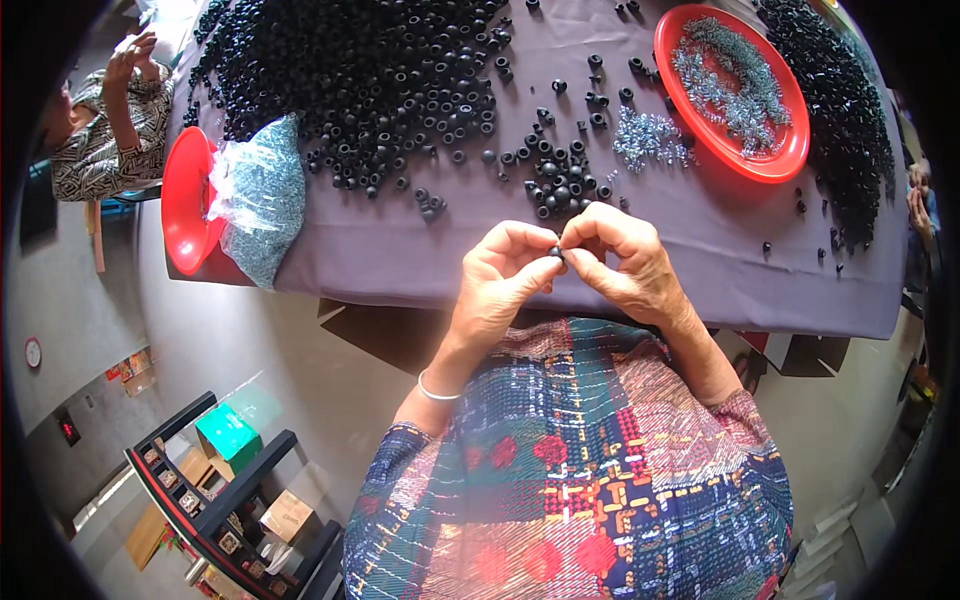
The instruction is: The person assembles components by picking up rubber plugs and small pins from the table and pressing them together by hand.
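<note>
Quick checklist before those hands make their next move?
1. Both hands on the small black piece: ok, left hand and right hand meet at it.
2. Piece's orientation: cannot tell, the grip covers much of it.
3. Loose black pieces near: ok, a cluster just beyond the hands.
4. Those contained: not ok, scattered on the cloth.
5. Shiny bits available: ok, beside and in the red plate.
6. Bag sealed: cannot tell.

Left hand [503,272], frame centre: was curled into a pinch. Right hand [628,258], right of centre: likewise pinched. Both forearms [706,356] angled inward.
</note>
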A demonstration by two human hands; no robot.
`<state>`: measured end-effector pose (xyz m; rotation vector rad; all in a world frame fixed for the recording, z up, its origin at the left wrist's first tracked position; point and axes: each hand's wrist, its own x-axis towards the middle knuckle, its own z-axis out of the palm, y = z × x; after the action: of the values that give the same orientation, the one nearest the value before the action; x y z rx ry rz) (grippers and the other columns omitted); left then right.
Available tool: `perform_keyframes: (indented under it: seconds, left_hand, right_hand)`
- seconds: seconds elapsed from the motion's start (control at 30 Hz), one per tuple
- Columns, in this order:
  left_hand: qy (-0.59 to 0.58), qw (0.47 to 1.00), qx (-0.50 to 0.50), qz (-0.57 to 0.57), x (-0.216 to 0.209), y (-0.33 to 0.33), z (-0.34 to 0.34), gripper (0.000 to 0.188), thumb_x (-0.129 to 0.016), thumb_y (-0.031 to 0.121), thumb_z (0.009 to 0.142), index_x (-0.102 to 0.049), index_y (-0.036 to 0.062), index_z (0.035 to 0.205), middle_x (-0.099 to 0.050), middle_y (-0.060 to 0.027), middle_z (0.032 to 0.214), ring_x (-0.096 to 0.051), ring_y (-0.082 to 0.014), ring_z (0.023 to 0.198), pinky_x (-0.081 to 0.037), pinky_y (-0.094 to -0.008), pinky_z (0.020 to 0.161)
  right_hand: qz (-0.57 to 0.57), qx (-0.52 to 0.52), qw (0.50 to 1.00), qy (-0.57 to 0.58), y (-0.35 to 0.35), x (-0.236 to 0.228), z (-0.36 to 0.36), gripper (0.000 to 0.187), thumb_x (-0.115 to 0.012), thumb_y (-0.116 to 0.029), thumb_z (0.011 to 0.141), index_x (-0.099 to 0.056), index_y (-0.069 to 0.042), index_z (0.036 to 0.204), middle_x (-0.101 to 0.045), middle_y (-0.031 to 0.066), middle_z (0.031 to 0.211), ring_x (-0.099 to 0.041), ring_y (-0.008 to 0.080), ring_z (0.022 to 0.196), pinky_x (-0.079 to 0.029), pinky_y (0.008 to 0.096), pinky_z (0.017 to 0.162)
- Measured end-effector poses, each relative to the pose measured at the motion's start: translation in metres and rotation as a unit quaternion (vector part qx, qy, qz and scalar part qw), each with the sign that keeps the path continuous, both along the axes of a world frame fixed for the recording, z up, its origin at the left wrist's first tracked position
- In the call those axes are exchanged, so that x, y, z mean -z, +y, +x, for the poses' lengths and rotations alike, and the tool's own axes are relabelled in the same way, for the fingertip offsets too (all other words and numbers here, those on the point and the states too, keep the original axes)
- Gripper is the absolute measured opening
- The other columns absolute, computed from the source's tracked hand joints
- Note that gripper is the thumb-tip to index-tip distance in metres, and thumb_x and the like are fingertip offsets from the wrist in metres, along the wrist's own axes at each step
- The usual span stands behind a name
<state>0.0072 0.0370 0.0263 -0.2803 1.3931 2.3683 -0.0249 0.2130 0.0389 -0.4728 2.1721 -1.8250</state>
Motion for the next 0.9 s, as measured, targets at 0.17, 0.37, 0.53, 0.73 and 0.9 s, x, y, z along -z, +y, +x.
perform_keyframes:
  seconds: [0.17, 0.37, 0.53, 0.73, 0.9]
  left_hand:
    - [-0.007, 0.999, -0.015, -0.038, -0.004, 0.001, 0.002, 0.023, -0.065, -0.003, 0.081, -0.058, 0.0004, 0.102, -0.062, -0.0039, 0.094, -0.058, -0.0088, 0.077, -0.046, -0.0216, 0.065]
    - [0.004, 0.999, -0.022, -0.031, -0.004, 0.002, 0.003, 0.021, -0.064, -0.002, 0.082, -0.059, -0.0001, 0.101, -0.062, -0.0039, 0.092, -0.058, -0.009, 0.076, -0.047, -0.0219, 0.066]
    - [0.006, 0.998, -0.056, -0.036, -0.002, -0.002, 0.003, 0.02, -0.065, 0.001, 0.082, -0.058, -0.0013, 0.101, -0.063, -0.0058, 0.087, -0.06, -0.011, 0.076, -0.05, -0.0229, 0.066]
    - [0.023, 0.995, -0.067, -0.068, 0.002, -0.007, 0.004, 0.019, -0.065, 0.002, 0.083, -0.06, -0.0011, 0.101, -0.064, -0.0056, 0.088, -0.061, -0.0112, 0.078, -0.051, -0.0233, 0.065]
    - [0.023, 0.994, -0.047, -0.091, 0.012, 0.0, 0.003, 0.019, -0.064, 0.0, 0.083, -0.06, -0.0011, 0.101, -0.064, -0.0053, 0.089, -0.061, -0.0097, 0.077, -0.05, -0.0218, 0.064]
  right_hand:
    - [0.026, -0.005, 1.0, 0.016, -0.002, -0.001, 0.0, 0.006, -0.06, 0.0, 0.081, -0.058, 0.002, 0.087, -0.053, 0.0021, 0.075, -0.049, 0.0068, 0.063, -0.041, 0.0214, 0.056]
    - [-0.002, 0.008, 1.0, 0.011, -0.005, 0.004, 0.004, 0.004, -0.056, -0.001, 0.085, -0.055, 0.002, 0.088, -0.051, 0.001, 0.073, -0.048, 0.0066, 0.063, -0.042, 0.0218, 0.057]
    - [-0.035, 0.072, 0.995, -0.058, 0.006, -0.002, 0.003, 0.002, -0.052, -0.002, 0.09, -0.054, -0.002, 0.091, -0.05, -0.0024, 0.074, -0.045, 0.0033, 0.062, -0.039, 0.0172, 0.056]
    - [0.203, 0.096, 0.962, 0.158, 0.032, 0.013, -0.002, 0.008, -0.057, 0.0, 0.083, -0.054, -0.001, 0.09, -0.054, 0.0067, 0.078, -0.053, 0.0166, 0.063, -0.043, 0.0274, 0.058]
    - [0.295, 0.081, 0.938, 0.163, 0.036, 0.021, 0.0, 0.012, -0.057, 0.001, 0.079, -0.056, -0.002, 0.091, -0.056, 0.0123, 0.086, -0.058, 0.0296, 0.073, -0.046, 0.0352, 0.066]
